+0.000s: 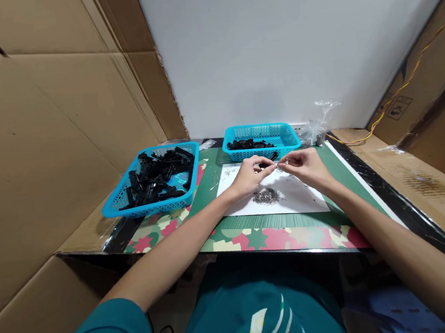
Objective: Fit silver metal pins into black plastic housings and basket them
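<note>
Above a white sheet of paper, my left hand is closed on a small black part, most of it hidden by the fingers. My right hand meets it fingertip to fingertip in a pinch; whatever lies between these fingertips is too small to make out. Just below the hands, a pile of tiny metal pieces rests on the paper, with more scattered around it. Behind the hands stands a blue basket with some black pieces in it.
On the left, a larger blue basket holds many black plastic parts. A clear plastic bag sits at the back right. Cardboard walls the left side, and a yellow cord runs along the right.
</note>
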Motion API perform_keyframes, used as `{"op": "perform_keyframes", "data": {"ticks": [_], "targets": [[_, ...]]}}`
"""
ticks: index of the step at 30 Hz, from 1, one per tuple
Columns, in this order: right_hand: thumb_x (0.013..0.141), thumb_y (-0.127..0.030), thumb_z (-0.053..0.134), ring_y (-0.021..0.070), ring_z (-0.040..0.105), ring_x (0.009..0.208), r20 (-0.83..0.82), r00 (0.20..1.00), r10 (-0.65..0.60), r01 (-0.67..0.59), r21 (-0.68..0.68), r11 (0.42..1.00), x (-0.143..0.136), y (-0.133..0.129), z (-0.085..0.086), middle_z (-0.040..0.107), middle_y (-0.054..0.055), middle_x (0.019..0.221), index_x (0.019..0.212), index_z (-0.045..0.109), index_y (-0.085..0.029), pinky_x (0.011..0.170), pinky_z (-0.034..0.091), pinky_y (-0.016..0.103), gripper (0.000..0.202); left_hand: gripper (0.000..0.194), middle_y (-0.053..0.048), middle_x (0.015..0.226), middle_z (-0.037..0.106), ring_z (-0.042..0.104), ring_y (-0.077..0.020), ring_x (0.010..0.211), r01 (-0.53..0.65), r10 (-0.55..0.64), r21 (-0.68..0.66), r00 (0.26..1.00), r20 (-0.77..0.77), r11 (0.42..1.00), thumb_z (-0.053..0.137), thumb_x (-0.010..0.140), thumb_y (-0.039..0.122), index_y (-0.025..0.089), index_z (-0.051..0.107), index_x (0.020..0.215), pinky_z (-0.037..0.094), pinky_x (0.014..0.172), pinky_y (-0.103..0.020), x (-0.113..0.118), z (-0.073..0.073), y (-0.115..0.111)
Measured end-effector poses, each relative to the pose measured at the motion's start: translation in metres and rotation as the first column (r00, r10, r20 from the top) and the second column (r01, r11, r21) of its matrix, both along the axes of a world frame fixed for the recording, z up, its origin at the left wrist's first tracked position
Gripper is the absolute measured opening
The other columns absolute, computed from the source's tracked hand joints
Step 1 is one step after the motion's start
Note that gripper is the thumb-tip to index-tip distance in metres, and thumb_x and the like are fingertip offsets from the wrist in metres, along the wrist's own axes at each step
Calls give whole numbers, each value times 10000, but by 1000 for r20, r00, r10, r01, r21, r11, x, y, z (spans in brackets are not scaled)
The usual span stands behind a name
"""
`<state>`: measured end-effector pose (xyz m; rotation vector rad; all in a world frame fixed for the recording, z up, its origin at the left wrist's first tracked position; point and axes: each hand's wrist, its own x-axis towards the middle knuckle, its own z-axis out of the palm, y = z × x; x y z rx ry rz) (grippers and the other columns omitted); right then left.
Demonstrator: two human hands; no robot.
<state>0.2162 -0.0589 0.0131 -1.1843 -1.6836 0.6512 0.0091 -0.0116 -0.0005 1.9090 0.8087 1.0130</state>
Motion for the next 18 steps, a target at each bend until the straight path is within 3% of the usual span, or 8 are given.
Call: {"op": "perform_keyframes", "data": {"ticks": [7,12,18], "targets": [[781,-415,741,127,336,593,53,999,13,-11,-29,1000,2,3,-3,429,-25,575,777,787,-163,559,248,307,257,228,-108,1138,703,651,-195,960,13,-13,-1,997,-70,1000,755,956,380,161,798,1003,528,894,-374,-1,-2,-3],[712,-367,737,116,357,575,31,998,49,-44,-148,988,6,7,-7,463,-30,565,721,724,-161,547,256,294,207,200,-96,1129,676,636,-198,954,25,-15,53,984,-176,998,722,979,355,179,801,1027,524,893,-367,-2,-2,-5],[646,-348,738,115,398,579,-29,996,-80,72,-211,975,20,12,-8,525,-8,578,614,624,-176,555,280,287,208,305,-118,1262,713,654,-214,1009,93,-64,104,966,-251,990,621,1038,305,205,761,1289,510,911,-363,-5,0,-9]]}}
